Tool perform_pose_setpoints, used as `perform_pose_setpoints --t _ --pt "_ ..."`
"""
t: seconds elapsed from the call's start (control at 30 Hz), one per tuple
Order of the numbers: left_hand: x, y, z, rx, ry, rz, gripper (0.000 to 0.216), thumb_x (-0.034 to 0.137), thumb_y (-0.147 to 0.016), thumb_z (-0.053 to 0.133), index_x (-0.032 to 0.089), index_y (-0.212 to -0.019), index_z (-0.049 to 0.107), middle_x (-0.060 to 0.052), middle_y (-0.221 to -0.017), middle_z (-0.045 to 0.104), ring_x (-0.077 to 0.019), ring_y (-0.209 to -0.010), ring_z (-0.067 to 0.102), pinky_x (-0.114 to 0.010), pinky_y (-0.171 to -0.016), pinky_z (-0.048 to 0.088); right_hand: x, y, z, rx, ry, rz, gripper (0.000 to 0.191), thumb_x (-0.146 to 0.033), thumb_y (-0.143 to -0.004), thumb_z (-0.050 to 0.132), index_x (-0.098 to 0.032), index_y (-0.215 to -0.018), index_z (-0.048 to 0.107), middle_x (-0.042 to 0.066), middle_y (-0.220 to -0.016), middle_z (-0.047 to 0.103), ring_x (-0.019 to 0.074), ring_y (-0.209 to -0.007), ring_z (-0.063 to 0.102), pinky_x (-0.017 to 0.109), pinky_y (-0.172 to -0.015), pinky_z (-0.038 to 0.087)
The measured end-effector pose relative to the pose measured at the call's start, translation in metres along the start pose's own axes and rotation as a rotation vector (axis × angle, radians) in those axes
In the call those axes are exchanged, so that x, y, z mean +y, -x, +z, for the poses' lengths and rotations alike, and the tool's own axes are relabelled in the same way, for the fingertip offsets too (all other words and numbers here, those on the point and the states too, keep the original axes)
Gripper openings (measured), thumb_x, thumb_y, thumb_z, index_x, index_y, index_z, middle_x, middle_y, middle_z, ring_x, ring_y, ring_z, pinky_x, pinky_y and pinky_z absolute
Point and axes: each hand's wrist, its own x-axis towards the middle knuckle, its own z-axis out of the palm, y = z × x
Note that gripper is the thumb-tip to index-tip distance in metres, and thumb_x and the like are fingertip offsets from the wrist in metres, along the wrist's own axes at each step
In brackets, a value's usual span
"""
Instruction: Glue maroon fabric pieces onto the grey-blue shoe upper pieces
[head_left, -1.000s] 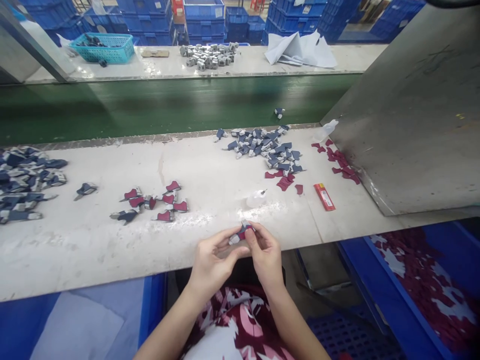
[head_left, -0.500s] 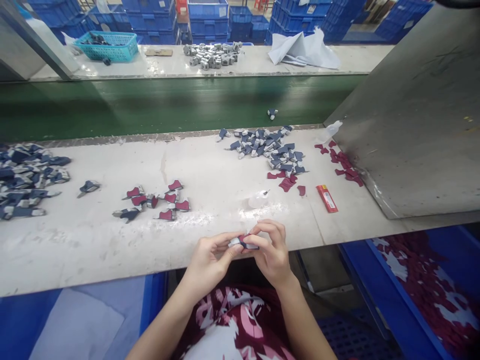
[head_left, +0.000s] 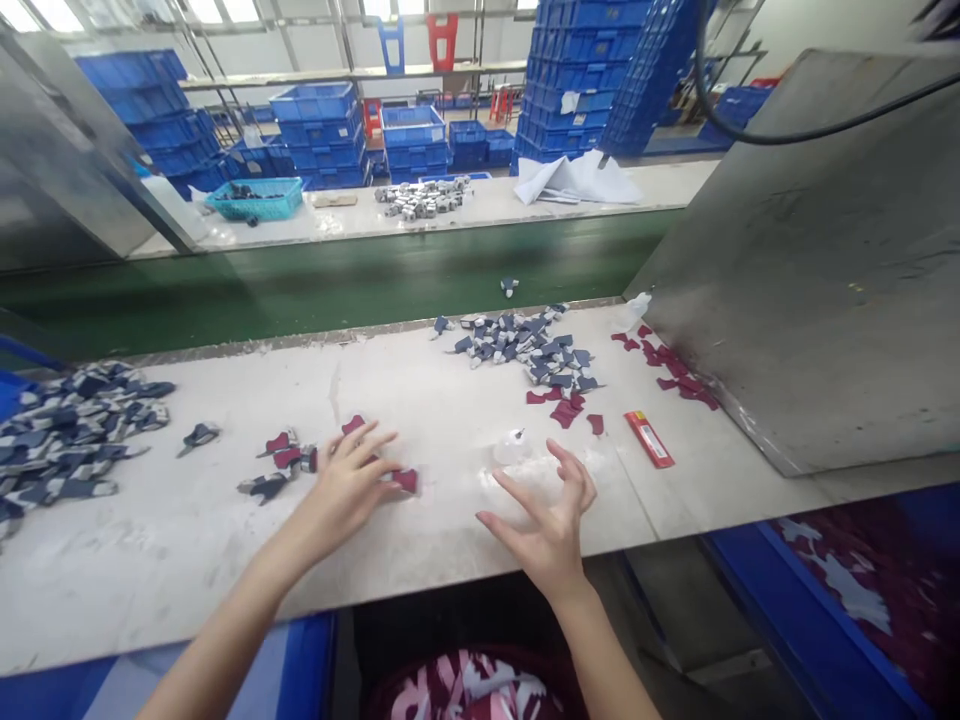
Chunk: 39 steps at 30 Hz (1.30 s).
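Note:
My left hand (head_left: 352, 485) is over a small group of grey-and-navy pieces with maroon patches on top. Its fingers are spread, and one maroon-topped piece (head_left: 406, 480) lies at the fingertips; the hand hides others in the group. To its left, more maroon-topped pieces (head_left: 287, 457) and a plain navy piece (head_left: 264, 487) lie close together. My right hand (head_left: 547, 515) hovers near the table's front edge with fingers apart and nothing in them. Just beyond it stands a small clear bottle (head_left: 511, 449) with a thin dark tip.
A heap of navy-and-grey pieces (head_left: 517, 345) lies ahead, with maroon patches (head_left: 566, 411) before it. A bigger heap (head_left: 82, 430) is at left. On the right are a red packet (head_left: 649, 438), loose maroon patches (head_left: 679, 375) and a metal panel (head_left: 810, 280).
My hands have parted. The piece they held together is no longer between them; my left hand has gone left to the maroon-topped group, and my right hand has opened. The view has tilted up.

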Motion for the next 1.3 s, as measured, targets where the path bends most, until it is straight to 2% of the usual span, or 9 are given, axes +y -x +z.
perform_pose_setpoints --t 0.1,0.27,0.37,0.5,0.7,0.87,1.0,1.13,1.3 --pt "-0.029 -0.022 -0.029 -0.117 -0.218 0.002 0.021 0.029 -0.093 0.057 0.025 -0.097 0.078 -0.013 -0.146 0.058 -0.0435 -0.144 0.039 -0.073 -0.110 0.026 0.008 -0.003 0.008 -0.184 0.035 0.107 0.038 -0.045 -0.083 0.076 -0.033 -0.118 0.072 0.008 -0.162 0.016 0.0486 -0.145 0.020 0.068 -0.102 0.044" --pt "-0.020 -0.133 -0.051 -0.039 -0.246 -0.061 0.031 0.034 -0.094 0.055 0.021 -0.118 0.070 -0.011 -0.133 0.068 -0.0313 -0.133 0.054 -0.049 -0.114 0.035 0.012 -0.002 0.021 -0.290 0.069 0.070 0.071 -0.045 -0.084 0.071 -0.030 -0.149 0.045 0.017 -0.147 0.038 0.0451 -0.140 0.033 0.062 -0.095 0.054" --pt "0.007 -0.224 -0.032 0.028 -0.234 -0.168 0.036 0.036 -0.099 0.050 0.017 -0.125 0.064 -0.011 -0.125 0.071 -0.0264 -0.121 0.062 -0.036 -0.104 0.046 0.013 -0.001 0.022 -0.162 0.021 0.014 0.063 -0.033 -0.087 0.069 -0.029 -0.146 0.048 0.016 -0.127 0.051 0.0378 -0.128 0.049 0.054 -0.090 0.058" --pt "0.036 -0.319 0.007 0.082 -0.241 -0.263 0.042 0.040 -0.099 0.053 0.010 -0.128 0.059 -0.019 -0.115 0.071 -0.0315 -0.116 0.063 -0.041 -0.094 0.051 0.012 -0.003 0.016 0.095 -0.101 -0.122 0.040 -0.011 -0.089 0.061 -0.027 -0.126 0.060 0.007 -0.094 0.060 0.0219 -0.087 0.061 0.037 -0.071 0.059" --pt "0.040 -0.371 0.034 0.105 -0.180 -0.331 0.035 0.035 -0.096 0.062 0.017 -0.127 0.060 -0.011 -0.128 0.062 -0.0253 -0.110 0.064 -0.047 -0.092 0.056 0.009 -0.012 0.012 0.310 -0.120 -0.328 0.028 -0.008 -0.087 0.062 -0.020 -0.112 0.059 -0.002 -0.066 0.055 0.0137 -0.056 0.049 0.024 -0.050 0.042" --pt "0.033 -0.372 0.020 0.088 -0.130 -0.313 0.034 0.034 -0.096 0.062 0.017 -0.126 0.060 -0.011 -0.127 0.063 -0.0243 -0.107 0.065 -0.045 -0.090 0.057 0.013 -0.008 0.015 0.371 -0.127 -0.288 0.039 -0.013 -0.084 0.067 -0.023 -0.120 0.057 -0.003 -0.066 0.053 0.0133 -0.053 0.046 0.024 -0.048 0.040" --pt "0.034 -0.339 0.005 0.054 -0.096 -0.286 0.035 0.033 -0.099 0.058 0.015 -0.130 0.057 -0.012 -0.122 0.066 -0.0246 -0.105 0.067 -0.046 -0.091 0.056 0.013 -0.004 0.006 0.332 -0.190 -0.224 0.045 -0.019 -0.084 0.069 -0.020 -0.128 0.057 0.001 -0.075 0.056 0.0160 -0.063 0.056 0.028 -0.053 0.050" --pt "0.043 -0.250 0.001 -0.017 -0.020 -0.217 0.034 0.021 -0.105 0.033 0.012 -0.132 0.053 -0.015 -0.112 0.072 -0.0256 -0.106 0.069 -0.039 -0.093 0.051 0.010 0.000 -0.001 0.364 -0.242 -0.057 0.036 -0.023 -0.087 0.065 -0.020 -0.122 0.060 0.003 -0.078 0.059 0.0162 -0.065 0.059 0.028 -0.052 0.053" --pt "0.064 -0.111 0.025 -0.175 0.198 -0.153 0.033 0.028 -0.103 0.034 0.020 -0.094 0.064 -0.006 -0.085 0.074 -0.0212 -0.081 0.072 -0.029 -0.076 0.052 0.011 0.013 0.001 0.367 -0.271 0.247 0.030 -0.035 -0.087 0.067 -0.015 -0.109 0.065 0.007 -0.082 0.068 0.0187 -0.066 0.068 0.028 -0.054 0.057"
